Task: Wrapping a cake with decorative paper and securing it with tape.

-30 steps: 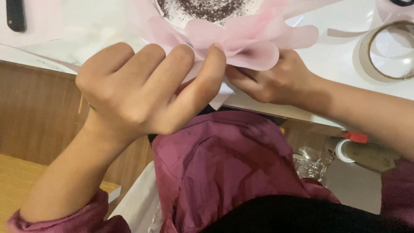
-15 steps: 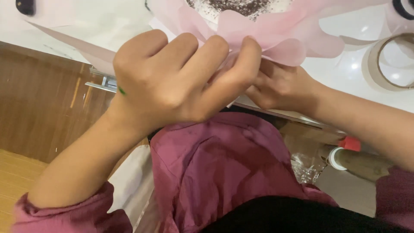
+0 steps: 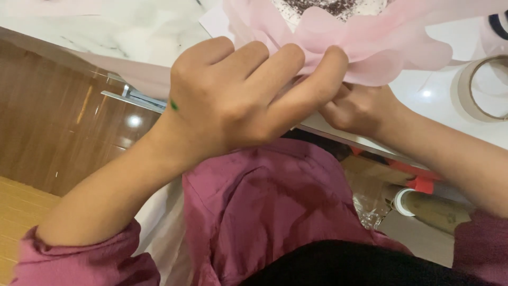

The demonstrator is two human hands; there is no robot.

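Done: ruffled pale pink tissue-paper petals (image 3: 370,47) are already fanned round a dark speckled centre (image 3: 328,6) on the white marble desk (image 3: 132,32).
Left hand (image 3: 238,100): grip closed, pinching a petal edge.
Right hand (image 3: 360,108): grip closed under the petals; contents cannot be told.
Left: lower edge seemingly being shaped.

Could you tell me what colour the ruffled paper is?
Pale pink paper, clearest in the head view.
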